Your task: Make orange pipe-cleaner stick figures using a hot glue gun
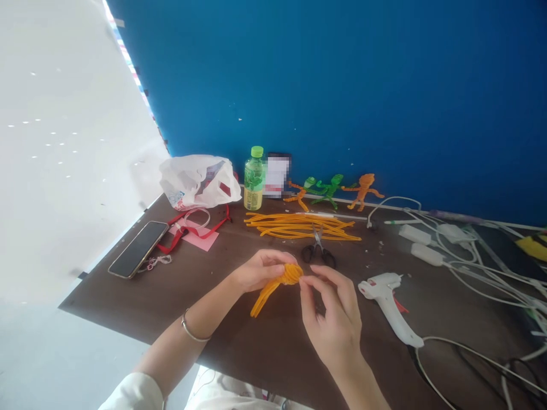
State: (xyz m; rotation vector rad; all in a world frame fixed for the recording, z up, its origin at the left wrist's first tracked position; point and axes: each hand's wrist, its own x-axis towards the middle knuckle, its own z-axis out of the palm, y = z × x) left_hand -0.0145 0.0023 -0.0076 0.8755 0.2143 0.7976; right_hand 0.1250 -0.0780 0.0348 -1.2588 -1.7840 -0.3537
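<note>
- A dark brown table [256, 350] runs up to a blue wall [342, 85] on the far side; pale floor [64, 359] shows at the left.
- At the far left, a crumpled white plastic bag [192, 182] slumps open, with something dark red partly visible inside.
- Right of it stands a green-capped bottle [253, 182], upright; its label makes the contents hard to judge.
- At the near middle, above the table, an orange coil [293, 274] with loose ends hanging near-left is held between the thumb and fingers of the left hand [262, 270].
- The right hand [335, 322] has thumb and forefinger nearly together at the coil's right edge; whether they grip it, I cannot tell.
- Scissors [317, 250] lie just beyond the hands, overlapping orange strips [299, 225].
- The card [277, 176] behind the bottle is pixelated; white cables [465, 267] run off the right edge.
</note>
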